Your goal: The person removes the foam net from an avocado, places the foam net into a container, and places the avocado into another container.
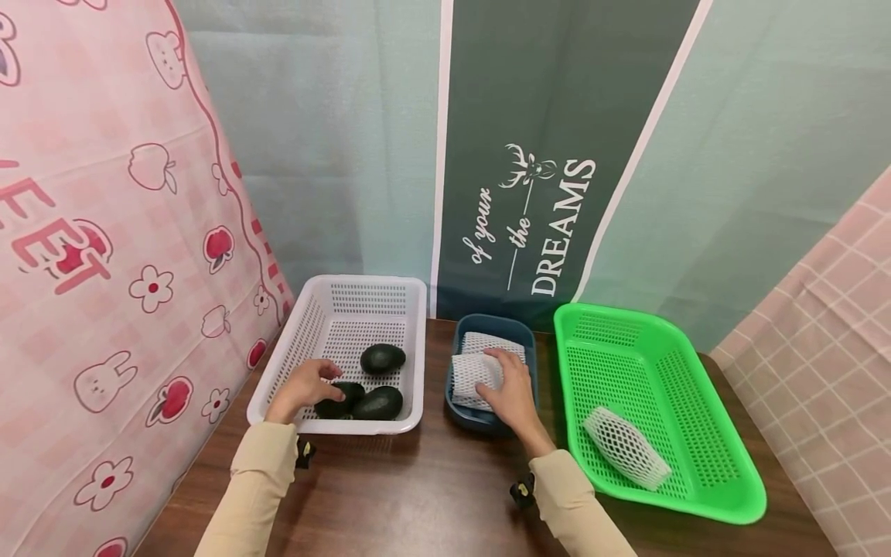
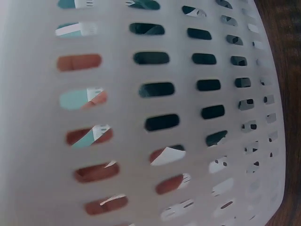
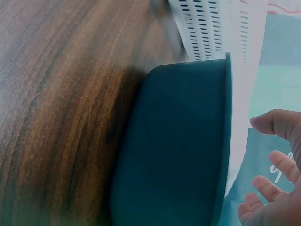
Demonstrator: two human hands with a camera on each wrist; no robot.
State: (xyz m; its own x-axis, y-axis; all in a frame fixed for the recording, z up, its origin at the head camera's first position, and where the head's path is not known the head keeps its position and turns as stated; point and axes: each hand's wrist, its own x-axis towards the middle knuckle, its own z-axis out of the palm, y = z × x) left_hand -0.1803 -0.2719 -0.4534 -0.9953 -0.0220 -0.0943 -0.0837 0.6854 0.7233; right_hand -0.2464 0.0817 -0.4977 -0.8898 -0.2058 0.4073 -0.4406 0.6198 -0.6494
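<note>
My left hand (image 1: pixel 306 389) reaches into the white slotted basket (image 1: pixel 411 309), thumb and fingers apart over a dark green avocado (image 1: pixel 330 408) that it partly covers. Two more avocados lie there, one beside it (image 1: pixel 379 403) and another farther back (image 1: pixel 382 359). In the left wrist view, the basket wall (image 2: pixel 28 113) hides most of the hand. Over the dark blue bin (image 1: pixel 530 363), my right hand (image 1: pixel 511 391) has its thumb and fingers spread at a white foam net sleeve (image 1: pixel 475 379). Another foam net sleeve (image 1: pixel 497 343) lies behind. The right wrist view shows spread fingers (image 3: pixel 267 188) above the bin's rim.
A green slotted basket (image 1: pixel 696 507) stands at the right with a plump white foam net (image 1: pixel 626 449) inside. All three containers sit on a brown wood table (image 1: pixel 418 495). Printed cloths hang behind and at both sides.
</note>
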